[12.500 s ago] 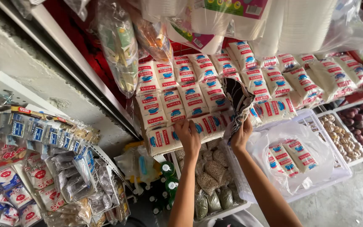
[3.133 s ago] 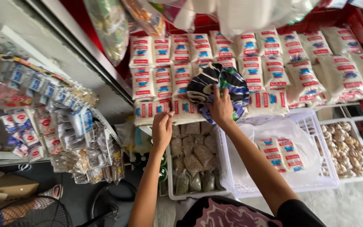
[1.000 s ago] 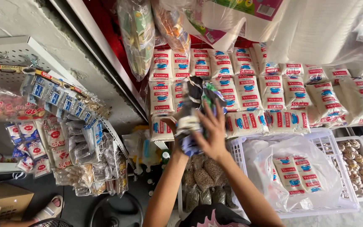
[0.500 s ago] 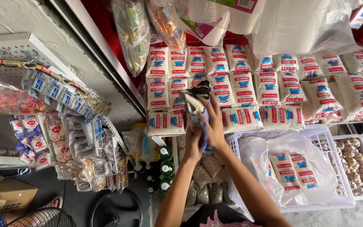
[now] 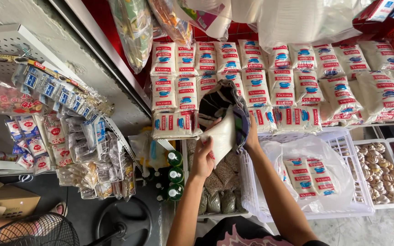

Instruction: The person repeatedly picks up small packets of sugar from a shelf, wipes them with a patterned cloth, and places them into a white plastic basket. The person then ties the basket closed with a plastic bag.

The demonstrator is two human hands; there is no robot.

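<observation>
Centrally, bag: a white packet was held in front of the stacked sugar packs, partly inside a dark striped cloth sack.
Left hand: its grip was closed on the bag's lower edge, fingers curled about it.
Right hand: it was placed at the sack's right edge; whether its grip was pinched could not be told.
Below: a white crate was lined with clear plastic, more packs inside; green-capped bottles were stood to the left.
</observation>
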